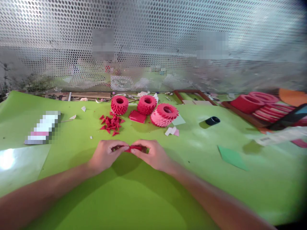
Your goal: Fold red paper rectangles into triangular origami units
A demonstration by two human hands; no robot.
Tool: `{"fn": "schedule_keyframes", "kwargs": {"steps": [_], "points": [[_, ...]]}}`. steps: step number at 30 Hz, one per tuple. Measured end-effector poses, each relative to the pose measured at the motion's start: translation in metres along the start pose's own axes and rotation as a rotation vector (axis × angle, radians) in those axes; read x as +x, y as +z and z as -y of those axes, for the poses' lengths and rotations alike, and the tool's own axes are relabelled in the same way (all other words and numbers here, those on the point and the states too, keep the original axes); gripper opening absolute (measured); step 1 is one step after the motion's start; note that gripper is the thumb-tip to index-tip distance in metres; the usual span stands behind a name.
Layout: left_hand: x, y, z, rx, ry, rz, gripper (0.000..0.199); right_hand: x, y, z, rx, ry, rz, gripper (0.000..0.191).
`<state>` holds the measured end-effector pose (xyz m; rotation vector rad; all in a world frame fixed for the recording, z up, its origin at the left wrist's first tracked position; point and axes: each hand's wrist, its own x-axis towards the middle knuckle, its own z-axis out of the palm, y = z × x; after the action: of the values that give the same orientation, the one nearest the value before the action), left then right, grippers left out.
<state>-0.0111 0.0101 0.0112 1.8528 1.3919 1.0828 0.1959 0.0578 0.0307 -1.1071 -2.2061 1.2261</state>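
Observation:
A small piece of red paper point(130, 149) is pinched between my two hands, just above the green table covering. My left hand point(106, 155) grips its left end with thumb and fingers. On the other end, my right hand point(152, 154) holds it the same way, and the fingers hide part of it. Straight beyond my hands lies a loose pile of folded red paper triangles point(112, 123). To its right sits a stack of red paper rectangles point(137, 116). Two red ring-shaped paper pieces point(120, 104) and a pink-and-red one point(164, 115) stand behind.
A black cylinder point(212, 120) and a green paper sheet point(232, 157) lie to the right. Paper scraps point(172, 131) rest near the pink piece. A tray with red paper rolls point(247, 103) stands far right. A blurred-out flat object point(44, 127) lies left. Perforated metal point(153, 41) closes the back.

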Motion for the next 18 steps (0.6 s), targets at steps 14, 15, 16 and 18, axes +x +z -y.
{"fn": "schedule_keyframes", "kwargs": {"steps": [14, 15, 16, 18], "points": [[0.0014, 0.001, 0.0008, -0.043, -0.068, 0.078, 0.015, 0.0023, 0.0015, -0.0024, -0.032, 0.049, 0.077, 0.029], [0.0019, 0.0009, 0.0, -0.045, -0.072, 0.093, 0.015, 0.0024, 0.0012, -0.0024, -0.04, 0.05, 0.07, 0.028], [0.0023, 0.0008, -0.0008, -0.048, -0.074, 0.112, 0.015, 0.0026, 0.0011, -0.0025, -0.049, 0.054, 0.065, 0.028], [0.003, 0.0007, -0.0024, -0.06, -0.072, 0.146, 0.014, 0.0028, 0.0009, -0.0025, -0.058, 0.064, 0.061, 0.026]]}}
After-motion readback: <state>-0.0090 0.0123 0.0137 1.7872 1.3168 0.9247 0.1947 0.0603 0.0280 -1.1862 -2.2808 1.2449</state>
